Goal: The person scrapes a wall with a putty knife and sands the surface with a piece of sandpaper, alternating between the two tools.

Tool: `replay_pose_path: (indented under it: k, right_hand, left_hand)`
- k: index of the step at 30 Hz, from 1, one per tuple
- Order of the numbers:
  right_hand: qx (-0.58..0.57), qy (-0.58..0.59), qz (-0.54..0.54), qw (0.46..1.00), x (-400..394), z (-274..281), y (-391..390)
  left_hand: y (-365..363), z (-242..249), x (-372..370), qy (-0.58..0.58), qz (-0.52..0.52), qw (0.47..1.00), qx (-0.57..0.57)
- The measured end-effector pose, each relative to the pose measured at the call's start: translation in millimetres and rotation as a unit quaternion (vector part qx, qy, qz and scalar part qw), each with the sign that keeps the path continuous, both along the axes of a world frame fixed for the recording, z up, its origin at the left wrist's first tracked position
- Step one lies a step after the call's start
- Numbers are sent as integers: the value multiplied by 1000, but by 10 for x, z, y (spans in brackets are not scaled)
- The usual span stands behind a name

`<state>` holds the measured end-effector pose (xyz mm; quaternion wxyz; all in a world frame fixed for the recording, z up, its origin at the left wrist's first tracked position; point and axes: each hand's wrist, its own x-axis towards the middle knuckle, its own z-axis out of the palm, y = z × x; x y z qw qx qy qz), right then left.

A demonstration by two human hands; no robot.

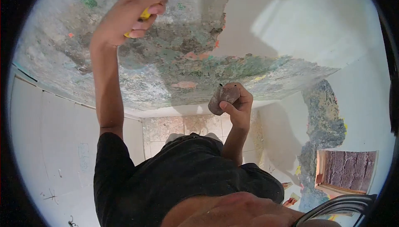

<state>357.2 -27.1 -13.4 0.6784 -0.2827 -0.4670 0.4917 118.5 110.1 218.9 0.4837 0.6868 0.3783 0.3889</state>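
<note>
My left hand [133, 14] is raised at the upper left with its fingers wrapped round the yellow handle of a scraper [146, 14]. A bit of the scraper's thin metal end shows near the top edge, close to the wall. Bare, stained patches with grey, green and pinkish remains cover much of the wall [187, 71]. Lower down and nearer my body, my right hand [240, 104] grips a curled grey-brown piece [222, 99] between thumb and fingers. That piece has a worn surface and dark spots on its upper rim; its exact kind cannot be made out.
White paint [307, 14] borders the stripped area at the upper right. On the right wall are another stripped strip [326, 110] and a small framed opening [349, 171]. White panels [62, 143] stand on the left. Dirty floor tiles [160, 148] lie below; cables [341, 210] hang at the lower right.
</note>
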Motion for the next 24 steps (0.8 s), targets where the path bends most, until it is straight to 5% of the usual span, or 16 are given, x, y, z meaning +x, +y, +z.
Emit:
replay_pose_path:
  k: [10, 15, 24]
  right_hand:
    - [-19, -8, 29, 999, -30, 33, 73]
    - [-24, -16, 25, 999, -93, 65, 112]
    - [-31, -15, 11, 999, -3, -38, 106]
  left_hand:
    - [-90, -532, 256, -89, 4, 996, -26]
    - [-71, -1183, 604, -194, -6, 980, 40]
    - [-13, -1360, 1002, -293, -8, 953, 76]
